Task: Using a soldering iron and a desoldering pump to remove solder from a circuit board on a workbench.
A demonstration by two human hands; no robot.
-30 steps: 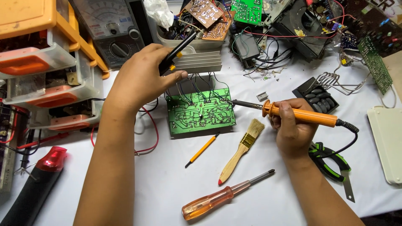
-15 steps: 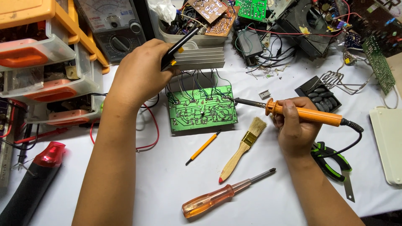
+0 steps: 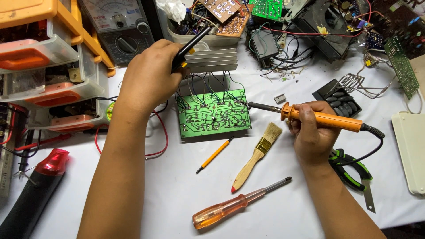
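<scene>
A white, cluttered table [image 3: 177, 194] carries a flat green circuit board [image 3: 214, 114] at its middle. The right hand [image 3: 312, 132] is closed around an orange-handled soldering iron [image 3: 318, 118], its metal tip on the board's right edge. The left hand [image 3: 148, 79] grips a slim black tool [image 3: 191, 43] above the board's left corner.

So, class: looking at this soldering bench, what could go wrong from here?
The iron tip rests at the green board's edge, close to thin wires; it might scorch their insulation. The left hand, gripping a black tool, is near the hot tip. The iron's cord could snag the pliers.
</scene>
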